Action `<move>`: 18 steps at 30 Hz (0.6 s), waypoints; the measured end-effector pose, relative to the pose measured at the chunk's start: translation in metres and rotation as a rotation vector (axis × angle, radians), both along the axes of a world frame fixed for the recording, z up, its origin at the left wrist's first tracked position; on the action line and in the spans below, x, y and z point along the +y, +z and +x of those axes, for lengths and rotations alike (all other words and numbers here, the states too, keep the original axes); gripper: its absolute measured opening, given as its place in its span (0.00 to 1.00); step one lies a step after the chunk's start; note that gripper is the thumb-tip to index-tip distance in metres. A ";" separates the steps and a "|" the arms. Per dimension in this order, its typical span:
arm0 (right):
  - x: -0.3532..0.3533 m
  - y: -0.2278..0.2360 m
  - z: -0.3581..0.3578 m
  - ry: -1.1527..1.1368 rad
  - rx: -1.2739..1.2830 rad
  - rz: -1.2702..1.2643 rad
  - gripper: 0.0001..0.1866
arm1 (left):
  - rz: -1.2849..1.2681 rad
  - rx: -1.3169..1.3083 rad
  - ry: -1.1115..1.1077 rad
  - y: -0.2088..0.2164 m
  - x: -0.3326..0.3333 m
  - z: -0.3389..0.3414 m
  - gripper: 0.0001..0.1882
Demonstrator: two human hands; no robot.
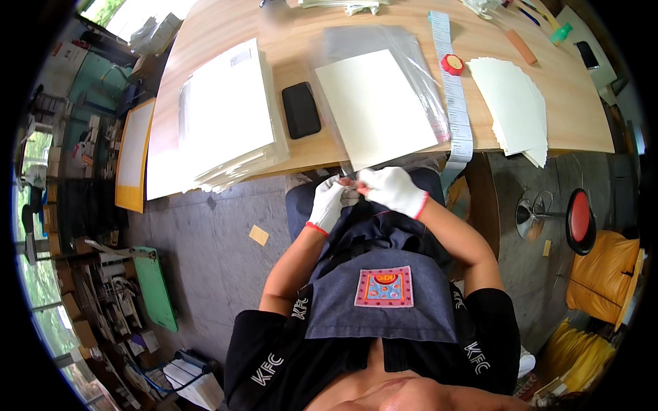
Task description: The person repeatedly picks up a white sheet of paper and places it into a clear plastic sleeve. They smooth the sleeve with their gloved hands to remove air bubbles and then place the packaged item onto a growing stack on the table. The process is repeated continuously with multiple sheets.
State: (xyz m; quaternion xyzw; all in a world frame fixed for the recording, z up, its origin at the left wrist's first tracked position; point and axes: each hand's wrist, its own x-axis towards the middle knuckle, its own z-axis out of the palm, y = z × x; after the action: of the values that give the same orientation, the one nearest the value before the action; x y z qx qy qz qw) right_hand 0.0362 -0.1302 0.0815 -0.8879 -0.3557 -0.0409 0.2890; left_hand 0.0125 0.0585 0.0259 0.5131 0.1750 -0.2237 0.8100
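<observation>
My left hand point(327, 203) and my right hand point(392, 191), both in white gloves with bare fingertips, meet just below the table's front edge. Their fingers are pinched together. Whatever lies between the fingertips is too small to make out. Right above them, a white sheet point(377, 106) rests on a pile of clear plastic sleeves point(329, 44), its lower corner close to my fingers. Left of it lies a black phone point(301, 110). Further left stands a thick stack of white sheets in clear sleeves point(229, 103).
A label strip point(458, 123) runs down the wooden table point(404, 14) and over its front edge, with a red round object point(452, 64) on it. Fanned white sheets point(510, 106) lie at right. Beyond are a green bottle point(561, 33), a red stool point(581, 221) and an orange-brown chair point(600, 274).
</observation>
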 end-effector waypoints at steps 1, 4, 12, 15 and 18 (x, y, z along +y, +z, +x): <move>-0.017 0.017 -0.007 -0.120 0.582 0.359 0.01 | -0.054 0.014 0.051 -0.001 0.002 -0.001 0.11; -0.127 -0.025 -0.013 -0.738 0.646 1.310 0.08 | 0.010 -0.107 0.066 0.001 0.015 -0.010 0.13; -0.304 -0.147 -0.185 -0.430 0.637 -0.998 0.19 | 0.547 -0.366 -0.085 0.000 0.036 -0.012 0.13; -0.203 -0.066 -0.104 -0.839 0.438 -0.357 0.17 | 1.310 -1.307 0.195 -0.017 0.037 -0.006 0.17; -0.144 -0.014 -0.046 -0.561 -0.238 -0.110 0.20 | 1.381 -1.348 -0.109 -0.011 0.022 0.002 0.15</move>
State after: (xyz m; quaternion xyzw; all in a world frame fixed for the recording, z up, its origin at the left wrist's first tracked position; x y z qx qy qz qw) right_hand -0.0097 -0.2740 0.0675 -0.9546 -0.1300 -0.2036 0.1743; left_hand 0.0144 0.0808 0.0144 0.9043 -0.2577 0.2327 0.2485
